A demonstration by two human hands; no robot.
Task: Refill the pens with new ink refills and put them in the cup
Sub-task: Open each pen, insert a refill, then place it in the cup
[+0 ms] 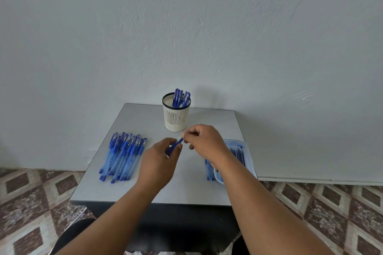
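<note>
Both hands meet over the table (145, 122); left hand (159, 159) grips the blue pen (175, 146), right hand (204, 141) pinches its upper tip; its long axis points up-right toward the cup (176, 118), just beyond the right hand.

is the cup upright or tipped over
Upright. The cup stands on its base on the table, rim up, with blue pens sticking out the top.
</note>
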